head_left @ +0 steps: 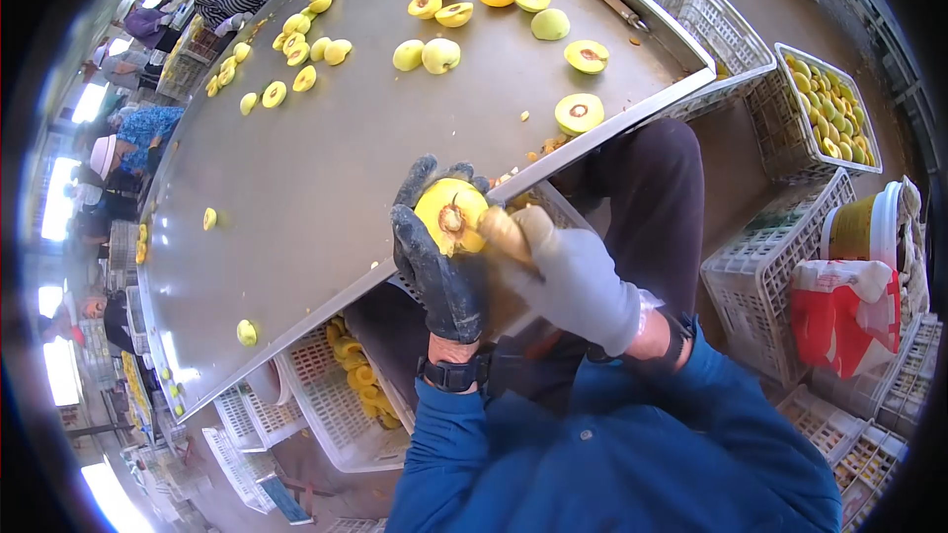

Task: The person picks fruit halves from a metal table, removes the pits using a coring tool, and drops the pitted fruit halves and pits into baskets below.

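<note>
My left hand point(439, 262), in a dark glove, holds a halved yellow fruit point(452, 217) with its cut face and brown pit area upward. Close against the right side of that fruit is my right hand point(573, 271), in a light grey glove, its fingers wrapped round a tan wooden handle point(507, 234). Whatever tip the handle has is hidden or blurred at the fruit. Both hands are over the near edge of the metal table point(326, 168). Two cut halves with pits, one of them a fruit half point(580, 114), lie near the table's right edge.
More fruit point(440, 55) and a wooden-handled tool point(619, 6) lie on the table. Crates stand below and right, including a fruit-filled crate point(829, 109) and a crate under the table point(346, 424). A red and white bag point(844, 311) sits at right. Other people are at far left.
</note>
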{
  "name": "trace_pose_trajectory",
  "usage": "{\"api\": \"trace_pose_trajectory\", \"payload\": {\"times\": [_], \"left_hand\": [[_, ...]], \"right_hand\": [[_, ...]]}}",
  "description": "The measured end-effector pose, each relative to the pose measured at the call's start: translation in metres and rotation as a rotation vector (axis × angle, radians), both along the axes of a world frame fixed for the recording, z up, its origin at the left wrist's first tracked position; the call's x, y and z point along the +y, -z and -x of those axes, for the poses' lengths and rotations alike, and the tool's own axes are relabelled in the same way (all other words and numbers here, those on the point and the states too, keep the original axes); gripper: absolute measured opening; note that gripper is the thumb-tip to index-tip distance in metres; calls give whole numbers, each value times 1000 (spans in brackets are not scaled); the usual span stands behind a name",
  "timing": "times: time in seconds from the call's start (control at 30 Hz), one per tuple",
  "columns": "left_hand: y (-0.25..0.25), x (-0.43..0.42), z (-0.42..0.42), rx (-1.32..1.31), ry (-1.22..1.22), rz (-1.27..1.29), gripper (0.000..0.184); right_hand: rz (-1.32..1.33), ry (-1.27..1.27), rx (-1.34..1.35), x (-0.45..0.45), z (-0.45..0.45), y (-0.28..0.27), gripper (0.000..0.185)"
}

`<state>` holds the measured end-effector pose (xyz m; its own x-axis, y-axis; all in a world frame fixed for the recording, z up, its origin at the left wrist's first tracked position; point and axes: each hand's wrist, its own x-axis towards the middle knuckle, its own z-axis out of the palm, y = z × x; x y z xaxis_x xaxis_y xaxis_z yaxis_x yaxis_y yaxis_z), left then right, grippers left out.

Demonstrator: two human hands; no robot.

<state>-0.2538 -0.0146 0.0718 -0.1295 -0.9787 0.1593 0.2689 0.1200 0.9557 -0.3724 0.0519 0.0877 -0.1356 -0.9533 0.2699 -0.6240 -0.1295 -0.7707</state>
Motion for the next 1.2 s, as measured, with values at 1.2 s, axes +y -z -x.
{"api": "trace_pose_trajectory", "payload": {"times": [1.2], "left_hand": [[-25,16,-55,-373,145,396,62]], "right_hand": [[-378,-502,-403,33,-10,-14,29]]}}
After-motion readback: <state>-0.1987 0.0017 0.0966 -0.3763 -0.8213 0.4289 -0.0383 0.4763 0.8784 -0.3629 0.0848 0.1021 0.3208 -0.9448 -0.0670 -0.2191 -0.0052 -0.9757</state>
